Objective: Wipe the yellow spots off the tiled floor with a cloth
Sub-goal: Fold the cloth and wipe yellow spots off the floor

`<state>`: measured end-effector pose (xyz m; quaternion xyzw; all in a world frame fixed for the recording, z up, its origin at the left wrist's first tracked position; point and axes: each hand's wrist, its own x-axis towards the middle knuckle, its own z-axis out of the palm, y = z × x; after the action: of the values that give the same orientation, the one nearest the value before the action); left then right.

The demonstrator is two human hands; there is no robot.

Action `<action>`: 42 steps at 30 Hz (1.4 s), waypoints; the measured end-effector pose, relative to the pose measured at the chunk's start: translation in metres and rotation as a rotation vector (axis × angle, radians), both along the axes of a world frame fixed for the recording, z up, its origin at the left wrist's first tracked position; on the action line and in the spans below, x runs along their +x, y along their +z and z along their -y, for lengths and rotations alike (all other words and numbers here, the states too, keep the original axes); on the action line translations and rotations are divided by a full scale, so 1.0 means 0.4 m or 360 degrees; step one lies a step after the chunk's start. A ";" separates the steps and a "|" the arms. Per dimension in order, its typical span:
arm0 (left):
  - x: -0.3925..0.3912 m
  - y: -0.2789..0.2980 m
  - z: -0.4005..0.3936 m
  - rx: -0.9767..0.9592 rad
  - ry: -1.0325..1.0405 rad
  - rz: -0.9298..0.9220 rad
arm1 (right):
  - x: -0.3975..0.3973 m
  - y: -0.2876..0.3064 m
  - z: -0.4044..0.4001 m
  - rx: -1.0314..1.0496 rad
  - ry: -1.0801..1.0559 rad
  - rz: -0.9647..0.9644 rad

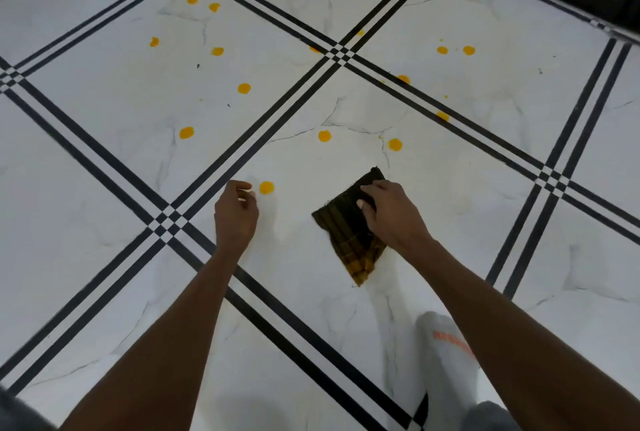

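Right hand presses on the cloth, fingers curled over its upper half, grasping it against the tiled floor. Cloth is dark plaid, folded flat, long axis diagonal: far corner points up-right past the fingertips, near frayed corner points back toward the wrist side. Left hand is off the cloth, loosely curled, holding nothing, fingertips just beside the nearest yellow spot. Two more yellow spots lie ahead of the right grip, well clear of the cloth edge. Black tile stripes cross left of the left hand. Open tile around the cloth; a white sock sits near, under the right forearm.
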<state>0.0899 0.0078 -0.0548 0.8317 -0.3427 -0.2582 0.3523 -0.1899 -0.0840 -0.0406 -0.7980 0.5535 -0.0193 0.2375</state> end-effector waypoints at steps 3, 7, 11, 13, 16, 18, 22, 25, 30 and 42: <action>0.036 -0.036 -0.038 0.0057 -0.0061 0.0300 | -0.009 -0.099 -0.036 -0.0058 0.0268 -0.0224; 0.081 -0.103 -0.068 0.0173 -0.0272 0.0785 | -0.011 -0.163 -0.060 -0.0313 0.0289 -0.0304; 0.081 -0.142 -0.084 0.0203 -0.0327 0.1063 | -0.045 -0.163 -0.063 -0.0383 0.0252 -0.0381; 0.072 -0.147 -0.081 0.0212 -0.0295 0.1052 | -0.068 -0.159 -0.071 -0.0411 0.0271 -0.0423; 0.073 -0.154 -0.066 0.0177 -0.0317 0.1057 | -0.057 -0.161 -0.069 -0.0406 0.0354 -0.0345; 0.083 -0.164 -0.062 0.0168 -0.0360 0.1085 | -0.023 -0.173 -0.063 -0.0355 0.0349 -0.0259; 0.077 -0.192 -0.070 0.0181 -0.0394 0.1071 | -0.013 -0.195 -0.029 -0.0477 0.0384 -0.0291; 0.065 -0.196 -0.068 0.0191 -0.0343 0.1053 | 0.049 -0.193 0.071 -0.0526 0.0166 -0.0303; 0.069 -0.195 -0.069 0.0149 -0.0315 0.1067 | 0.265 -0.197 0.084 -0.0542 0.0465 -0.0232; 0.078 -0.198 -0.068 0.0148 -0.0290 0.1065 | 0.140 -0.162 0.160 -0.0537 0.0689 -0.0462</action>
<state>0.1210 0.0350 -0.1339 0.8514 -0.5000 -0.0171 0.1577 -0.1337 -0.1480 -0.1055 -0.9199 0.3879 0.0541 0.0188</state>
